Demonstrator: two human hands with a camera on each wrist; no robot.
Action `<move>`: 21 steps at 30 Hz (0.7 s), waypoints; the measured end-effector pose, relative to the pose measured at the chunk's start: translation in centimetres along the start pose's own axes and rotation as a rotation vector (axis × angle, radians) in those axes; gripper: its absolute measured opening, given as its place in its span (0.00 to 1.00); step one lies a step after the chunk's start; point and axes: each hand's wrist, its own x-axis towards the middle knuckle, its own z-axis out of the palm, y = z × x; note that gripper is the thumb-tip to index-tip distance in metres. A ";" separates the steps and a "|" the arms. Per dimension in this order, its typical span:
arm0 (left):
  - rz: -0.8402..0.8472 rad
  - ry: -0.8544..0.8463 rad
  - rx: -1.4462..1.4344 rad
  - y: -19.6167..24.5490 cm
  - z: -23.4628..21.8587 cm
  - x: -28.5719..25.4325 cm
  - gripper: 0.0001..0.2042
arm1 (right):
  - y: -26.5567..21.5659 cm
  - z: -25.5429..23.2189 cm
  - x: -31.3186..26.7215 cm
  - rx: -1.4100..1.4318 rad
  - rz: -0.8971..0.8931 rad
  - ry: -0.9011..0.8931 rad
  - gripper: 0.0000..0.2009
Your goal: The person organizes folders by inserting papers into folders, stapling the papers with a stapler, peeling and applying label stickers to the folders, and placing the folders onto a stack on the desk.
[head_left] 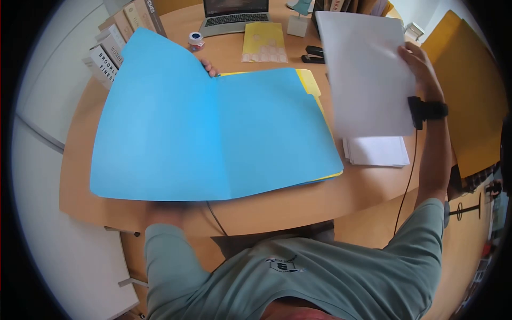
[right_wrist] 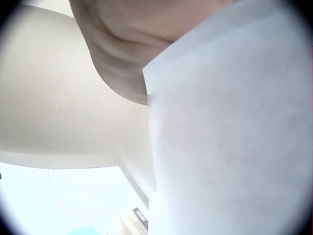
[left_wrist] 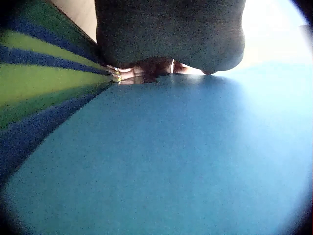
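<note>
A blue folder lies spread open, its left cover raised off the desk. The left forearm reaches beneath that cover, and fingers of the left hand show at its top edge by the fold; the palm is hidden in the head view. In the left wrist view, the left hand is against the blue sheet, beside yellow-green and blue folder layers. The right hand grips white paper by its right edge, upright above a stack of white sheets.
Yellow folders lie under the blue one. Behind are a laptop, a tape roll, a yellow packet and a black stapler. Books stand at left; a large yellow-orange sheet is at right.
</note>
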 end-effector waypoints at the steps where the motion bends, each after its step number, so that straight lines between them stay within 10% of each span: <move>1: -0.001 0.012 0.011 0.0 0.2 -0.1 0.18 | -0.8 1.1 0.1 0.045 -0.022 -0.039 0.12; 11: 0.097 -0.010 0.002 -0.3 1.1 0.2 0.18 | 0.6 16.7 1.2 0.008 0.173 -0.513 0.11; 21: 0.126 -0.023 0.006 -1.0 0.3 0.7 0.18 | -1.3 18.3 -2.0 -0.003 0.259 -0.650 0.12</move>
